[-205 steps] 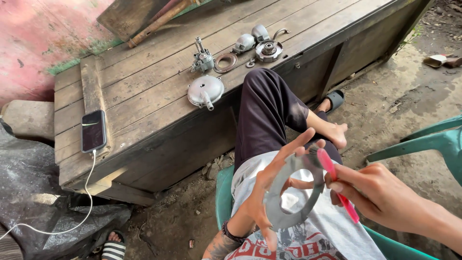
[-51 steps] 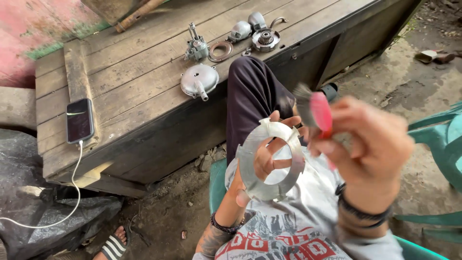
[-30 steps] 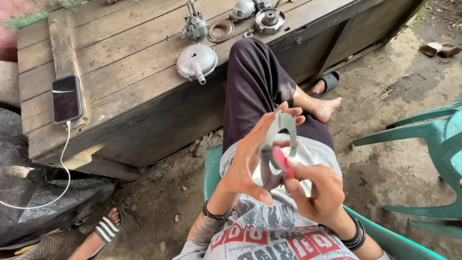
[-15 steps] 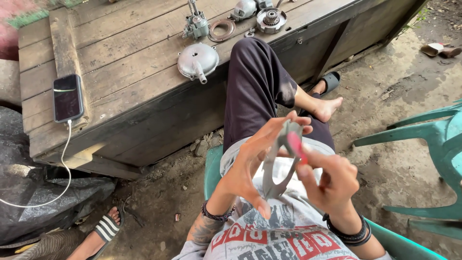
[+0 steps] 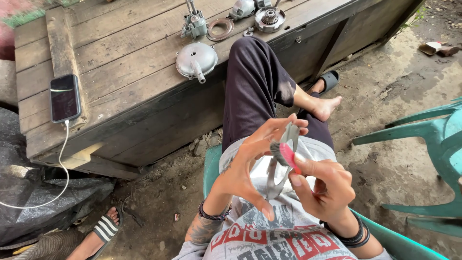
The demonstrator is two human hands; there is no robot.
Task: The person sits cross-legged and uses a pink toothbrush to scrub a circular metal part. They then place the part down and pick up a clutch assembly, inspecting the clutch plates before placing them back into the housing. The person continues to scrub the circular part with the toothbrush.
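Dirt yard, wooden bench (image 5: 120, 72) ahead with round metal cover (image 5: 196, 58), gear parts, phone (image 5: 65, 97) charging. Left hand (image 5: 250, 166) spread wide, fingertips pinching flat metal ring plate (image 5: 281, 166) by rim, held edge-on over lap. Right hand (image 5: 325, 185) curled shut round pink-handled brush (image 5: 285, 155), bristles against plate. Plate looks stiff, thin, lightish, prob greasy-slick; grip outer rim, not faces.
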